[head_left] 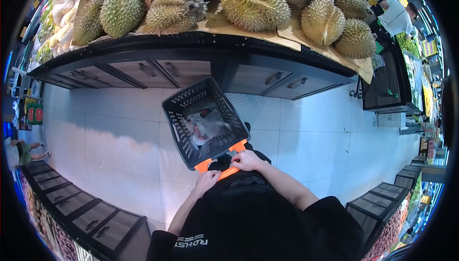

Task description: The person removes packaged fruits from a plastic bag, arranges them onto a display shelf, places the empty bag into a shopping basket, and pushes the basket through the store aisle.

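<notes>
A black shopping basket with an orange handle hangs or stands in front of my body, tilted so I look down into it. My left hand is closed around the left end of the handle. Nearer the right end, my right hand has its fingers wrapped over the same handle. Inside the basket lies a clear plastic bag with something reddish and dark in it; its contents are too blurred to name.
Several durians lie on a display stand ahead, above drawers. White produce sits at its left. Low cabinets run behind me on both sides. People stand at far right and far left.
</notes>
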Demonstrator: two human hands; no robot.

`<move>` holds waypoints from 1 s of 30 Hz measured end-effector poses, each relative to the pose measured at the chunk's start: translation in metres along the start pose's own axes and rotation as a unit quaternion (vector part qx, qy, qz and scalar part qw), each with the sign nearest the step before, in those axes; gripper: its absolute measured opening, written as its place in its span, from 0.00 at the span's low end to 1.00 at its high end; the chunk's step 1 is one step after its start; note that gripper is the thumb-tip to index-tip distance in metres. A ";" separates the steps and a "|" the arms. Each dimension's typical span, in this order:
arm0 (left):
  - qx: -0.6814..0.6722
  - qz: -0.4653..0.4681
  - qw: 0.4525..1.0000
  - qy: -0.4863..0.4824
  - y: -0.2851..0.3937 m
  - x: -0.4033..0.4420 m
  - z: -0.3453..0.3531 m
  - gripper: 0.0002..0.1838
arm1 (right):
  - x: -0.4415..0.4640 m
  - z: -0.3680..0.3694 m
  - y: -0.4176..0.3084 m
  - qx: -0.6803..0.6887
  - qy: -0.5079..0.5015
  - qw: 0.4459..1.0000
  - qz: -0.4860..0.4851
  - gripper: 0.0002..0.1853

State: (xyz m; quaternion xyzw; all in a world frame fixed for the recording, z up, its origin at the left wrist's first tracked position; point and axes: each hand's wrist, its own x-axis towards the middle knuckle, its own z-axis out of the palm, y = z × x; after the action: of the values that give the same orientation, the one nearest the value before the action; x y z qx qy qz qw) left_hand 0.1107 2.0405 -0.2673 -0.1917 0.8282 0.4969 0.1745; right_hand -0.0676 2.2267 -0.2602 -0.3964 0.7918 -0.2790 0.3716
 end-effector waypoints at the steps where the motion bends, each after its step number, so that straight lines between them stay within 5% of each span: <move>1: -0.003 -0.003 1.000 0.003 0.001 0.000 0.001 0.18 | 0.002 -0.002 0.001 -0.001 -0.004 1.000 -0.002 0.16; 16: -0.048 -0.009 0.997 -0.058 0.017 0.022 0.001 0.26 | 0.027 -0.026 0.007 -0.047 0.065 0.997 0.005 0.13; 30: -0.062 -0.001 0.997 0.035 0.042 0.051 0.017 0.28 | 0.076 -0.064 0.004 -0.070 0.083 0.991 0.081 0.15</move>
State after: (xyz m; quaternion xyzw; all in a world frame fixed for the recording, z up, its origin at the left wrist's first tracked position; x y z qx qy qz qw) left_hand 0.0479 2.0666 -0.2676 -0.2203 0.8010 0.5403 0.1337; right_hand -0.1522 2.1749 -0.2547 -0.3315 0.8670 -0.2240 0.2972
